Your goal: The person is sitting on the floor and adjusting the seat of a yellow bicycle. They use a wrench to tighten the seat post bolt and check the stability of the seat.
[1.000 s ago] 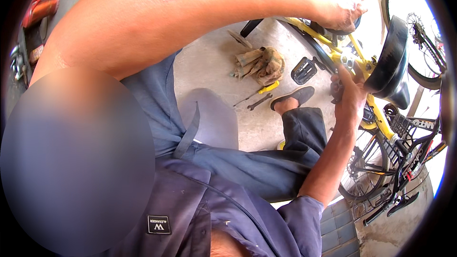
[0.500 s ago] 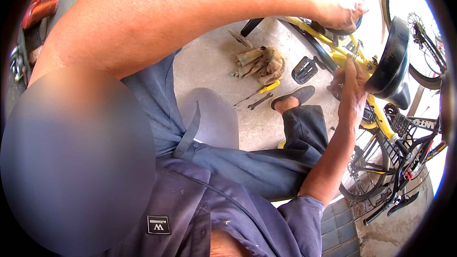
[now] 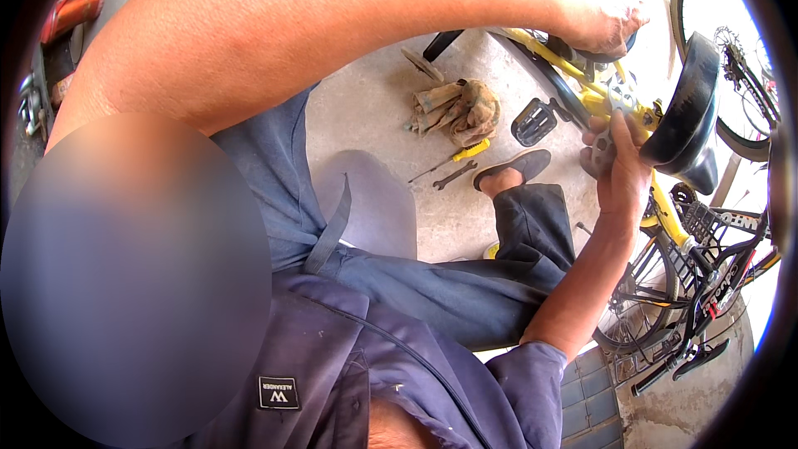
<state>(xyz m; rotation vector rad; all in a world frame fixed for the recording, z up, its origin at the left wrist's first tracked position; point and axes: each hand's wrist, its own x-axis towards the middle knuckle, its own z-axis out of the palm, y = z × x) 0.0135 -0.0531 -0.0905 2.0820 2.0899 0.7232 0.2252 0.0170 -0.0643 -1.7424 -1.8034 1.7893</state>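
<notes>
A yellow bicycle with a black saddle stands at the upper right. My left arm crosses the top of the view, and my left hand bends over a black rounded part of this bicycle; its fingers are curled and washed out by glare. Close to the saddle, my right hand is closed around a grey dumbbell-shaped multi-hole spanner. One end shows below the thumb, the other points up beside the yellow frame. Whether the spanner touches any bolt cannot be made out.
On the concrete floor lie a crumpled brown cloth, a yellow-handled screwdriver and an open-ended spanner. A black pedal sticks out above my shoe. Another bicycle's wheel is at the far right.
My right hand has turned the multi-hole spanner, so its flat, holed face now shows instead of its edge. The left hand has hardly moved.
</notes>
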